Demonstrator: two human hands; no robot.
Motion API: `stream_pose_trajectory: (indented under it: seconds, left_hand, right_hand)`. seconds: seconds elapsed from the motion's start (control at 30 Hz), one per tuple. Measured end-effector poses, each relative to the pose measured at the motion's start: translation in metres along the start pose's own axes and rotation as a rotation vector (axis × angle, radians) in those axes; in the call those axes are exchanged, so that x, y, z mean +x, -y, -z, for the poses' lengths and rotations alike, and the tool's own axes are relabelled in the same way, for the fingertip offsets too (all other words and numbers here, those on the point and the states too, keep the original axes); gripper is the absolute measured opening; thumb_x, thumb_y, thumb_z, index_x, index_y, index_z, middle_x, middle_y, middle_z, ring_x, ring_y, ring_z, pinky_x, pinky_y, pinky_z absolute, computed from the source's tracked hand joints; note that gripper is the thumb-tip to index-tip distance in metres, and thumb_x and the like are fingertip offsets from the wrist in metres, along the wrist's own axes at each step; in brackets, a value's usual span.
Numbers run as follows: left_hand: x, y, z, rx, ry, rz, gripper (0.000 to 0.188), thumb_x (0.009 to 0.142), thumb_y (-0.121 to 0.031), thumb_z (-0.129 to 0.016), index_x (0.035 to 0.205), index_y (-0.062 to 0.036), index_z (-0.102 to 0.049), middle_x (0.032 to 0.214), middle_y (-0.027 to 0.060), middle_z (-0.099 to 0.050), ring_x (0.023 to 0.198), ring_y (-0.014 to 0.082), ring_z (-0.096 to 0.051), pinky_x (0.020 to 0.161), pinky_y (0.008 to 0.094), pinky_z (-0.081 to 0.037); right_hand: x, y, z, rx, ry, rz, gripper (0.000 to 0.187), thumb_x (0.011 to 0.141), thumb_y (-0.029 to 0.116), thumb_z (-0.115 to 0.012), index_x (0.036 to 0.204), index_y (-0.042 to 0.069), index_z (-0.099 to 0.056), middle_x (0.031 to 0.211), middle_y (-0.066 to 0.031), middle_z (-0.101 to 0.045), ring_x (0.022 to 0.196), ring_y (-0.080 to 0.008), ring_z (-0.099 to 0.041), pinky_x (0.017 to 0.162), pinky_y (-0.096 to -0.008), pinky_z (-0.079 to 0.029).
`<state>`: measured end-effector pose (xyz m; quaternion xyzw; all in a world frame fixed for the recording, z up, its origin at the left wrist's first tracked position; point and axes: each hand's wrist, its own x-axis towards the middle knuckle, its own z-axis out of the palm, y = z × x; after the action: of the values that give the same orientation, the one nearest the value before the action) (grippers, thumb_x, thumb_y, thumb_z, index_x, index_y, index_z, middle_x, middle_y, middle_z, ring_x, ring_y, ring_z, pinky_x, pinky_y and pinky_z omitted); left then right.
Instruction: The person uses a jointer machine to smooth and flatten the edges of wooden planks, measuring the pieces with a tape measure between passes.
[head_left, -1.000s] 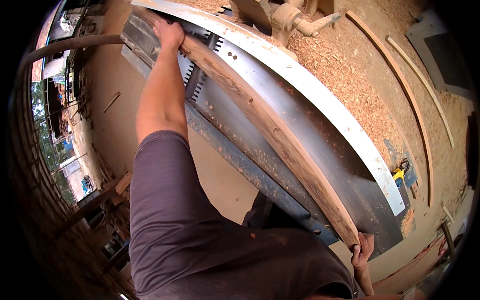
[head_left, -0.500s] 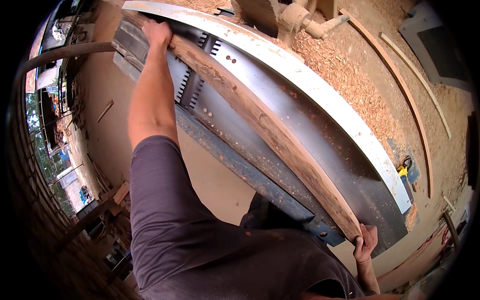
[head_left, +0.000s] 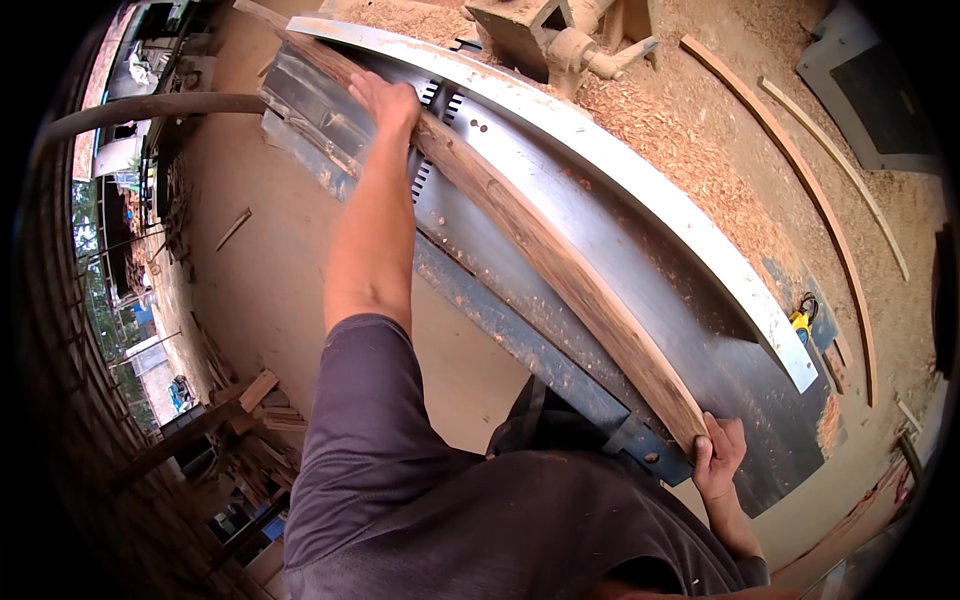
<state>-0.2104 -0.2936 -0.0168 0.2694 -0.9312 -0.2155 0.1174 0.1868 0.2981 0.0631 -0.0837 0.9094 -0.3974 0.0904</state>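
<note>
- While the head view looks down along the machine, a long wooden board point(head_left: 560, 265) runs diagonally over its metal table point(head_left: 745, 390), from upper left to lower right.
- Left hand point(head_left: 388, 100): laid over the far part of the board, fingers stretched along it; cannot tell whether it grips or only presses.
- Right hand point(head_left: 718, 457): closed around the board's near end, thumb on the side toward the person.
- Board: rough, brown, streaked face; paler along the side toward the fence point(head_left: 660, 190). Bare metal shows between the two over the middle and near part; contact at the far end cannot be judged.
- Dark toothed slot point(head_left: 420, 182) in the table, just beside the left hand's wrist. Wood bits scattered on the metal.
- Beyond the fence: heaped shavings point(head_left: 665, 135) and a dusty crank handle point(head_left: 612, 62).
- Floor at right: two thin wood strips point(head_left: 800, 160), side by side and apart; a small yellow object point(head_left: 801, 322) near the fence's near end, kind unclear.
- Floor at left: a short stick point(head_left: 234, 229); scrap wood point(head_left: 262, 390) piled lower down.
</note>
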Motion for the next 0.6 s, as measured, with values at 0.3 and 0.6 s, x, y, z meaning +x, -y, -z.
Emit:
stream_pose_trajectory:
  seconds: [0.3,0.6]
  left_hand:
    - [-0.059,-0.016,-0.004,-0.094,0.030,0.010,0.076,0.088,-0.009,-0.044,0.153,0.0176,-0.017,0.165,0.0340,-0.007,0.155,0.0439,-0.004,0.128,0.0436,-0.003]
    - [-0.128,-0.045,-0.001,-0.043,0.029,-0.014,0.069,0.091,-0.008,-0.044,0.152,0.0168,-0.022,0.165,0.0323,-0.010,0.155,0.0425,-0.007,0.128,0.0430,-0.004]
  right_hand:
    - [0.022,0.017,-0.026,0.016,-0.084,0.059,0.029,0.083,0.012,-0.069,0.107,-0.005,-0.071,0.082,-0.0166,-0.062,0.073,-0.0339,-0.057,0.067,-0.0429,-0.047]
    - [0.049,0.035,-0.052,0.044,-0.149,0.110,0.033,0.077,0.004,-0.071,0.109,0.000,-0.074,0.078,-0.0122,-0.061,0.070,-0.0304,-0.055,0.065,-0.0412,-0.045]
